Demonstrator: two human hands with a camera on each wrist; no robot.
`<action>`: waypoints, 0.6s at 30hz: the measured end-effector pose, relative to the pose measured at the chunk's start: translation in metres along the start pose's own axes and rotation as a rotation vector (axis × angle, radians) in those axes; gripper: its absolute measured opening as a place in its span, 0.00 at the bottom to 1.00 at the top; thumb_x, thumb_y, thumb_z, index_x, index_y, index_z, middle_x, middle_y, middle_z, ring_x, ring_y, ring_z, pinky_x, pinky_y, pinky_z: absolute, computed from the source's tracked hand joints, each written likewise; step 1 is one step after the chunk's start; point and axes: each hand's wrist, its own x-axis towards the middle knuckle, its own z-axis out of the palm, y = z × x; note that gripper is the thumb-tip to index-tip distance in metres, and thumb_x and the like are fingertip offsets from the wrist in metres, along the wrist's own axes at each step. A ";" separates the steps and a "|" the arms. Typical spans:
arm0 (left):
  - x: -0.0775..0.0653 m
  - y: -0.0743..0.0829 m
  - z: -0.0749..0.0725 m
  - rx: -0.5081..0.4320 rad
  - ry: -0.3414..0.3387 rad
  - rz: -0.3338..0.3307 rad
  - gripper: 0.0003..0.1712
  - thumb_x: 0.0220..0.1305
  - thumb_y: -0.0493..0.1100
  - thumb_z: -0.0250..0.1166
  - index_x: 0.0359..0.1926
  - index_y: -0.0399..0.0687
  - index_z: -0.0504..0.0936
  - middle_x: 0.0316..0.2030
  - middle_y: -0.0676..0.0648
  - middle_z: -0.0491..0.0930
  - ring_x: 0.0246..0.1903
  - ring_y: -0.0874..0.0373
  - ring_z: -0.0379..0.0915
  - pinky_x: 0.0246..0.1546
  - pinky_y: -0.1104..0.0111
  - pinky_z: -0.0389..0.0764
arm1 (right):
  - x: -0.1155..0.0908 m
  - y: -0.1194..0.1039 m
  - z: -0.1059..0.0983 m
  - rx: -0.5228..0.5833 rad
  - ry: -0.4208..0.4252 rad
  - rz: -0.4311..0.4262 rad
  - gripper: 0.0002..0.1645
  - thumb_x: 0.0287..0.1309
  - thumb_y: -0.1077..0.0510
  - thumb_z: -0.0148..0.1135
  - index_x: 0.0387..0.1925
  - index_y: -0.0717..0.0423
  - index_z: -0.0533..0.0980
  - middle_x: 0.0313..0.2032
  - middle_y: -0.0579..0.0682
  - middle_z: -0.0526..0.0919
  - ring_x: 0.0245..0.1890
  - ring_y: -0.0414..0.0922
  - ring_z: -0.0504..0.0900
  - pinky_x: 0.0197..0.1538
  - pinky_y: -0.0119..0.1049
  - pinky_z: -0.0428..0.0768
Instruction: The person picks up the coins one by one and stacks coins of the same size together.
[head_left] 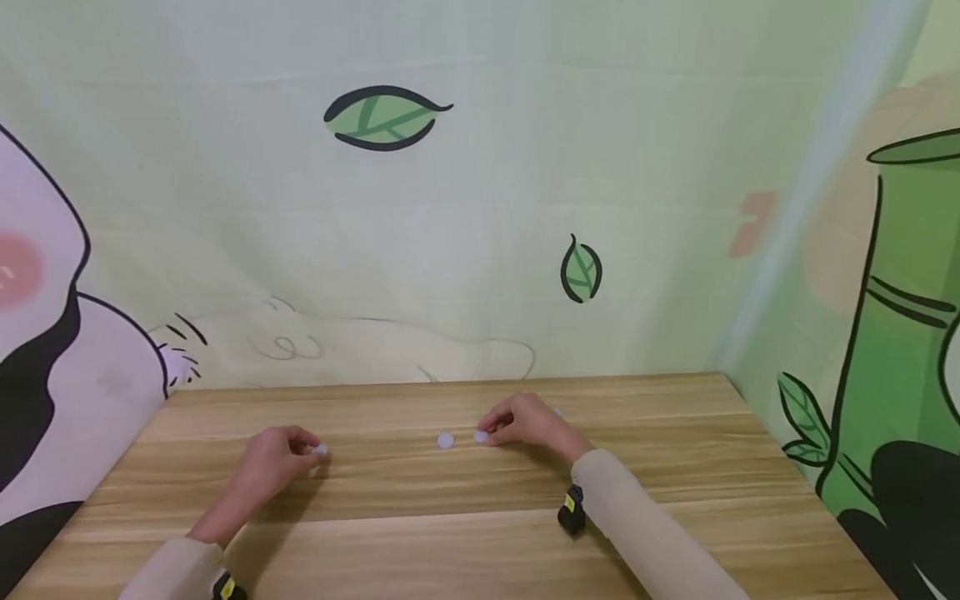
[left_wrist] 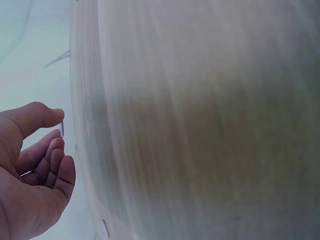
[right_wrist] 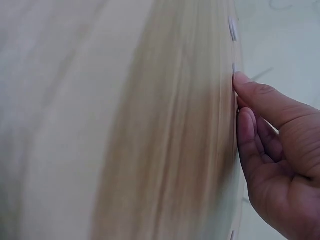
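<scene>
Thin, round white discs are the things at hand. Between thumb and index finger, my left hand [head_left: 273,458] pinches one white disc [head_left: 320,449] above the left part of the table; its thin edge shows at the fingertips in the left wrist view. My right hand [head_left: 528,421] is low at the table, thumb and fingers curled at a second white disc [head_left: 480,436]. That disc's edge [right_wrist: 234,67] shows just past the thumb tip in the right wrist view. A third white disc [head_left: 446,440] lies flat on the wood just left of it.
Part of another pale piece [head_left: 557,412] shows behind my right wrist. The wood-grain table [head_left: 390,550] ends at the back against a pale green cloth [head_left: 480,250] printed with leaves. Similar printed cloth [head_left: 900,375] stands along the right side.
</scene>
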 end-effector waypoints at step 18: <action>-0.001 0.025 0.003 -0.022 -0.008 0.038 0.09 0.59 0.39 0.73 0.36 0.35 0.86 0.26 0.51 0.80 0.25 0.62 0.71 0.25 0.71 0.71 | 0.002 -0.005 0.003 -0.015 0.031 0.039 0.06 0.56 0.59 0.76 0.36 0.54 0.88 0.32 0.43 0.87 0.32 0.35 0.79 0.39 0.28 0.78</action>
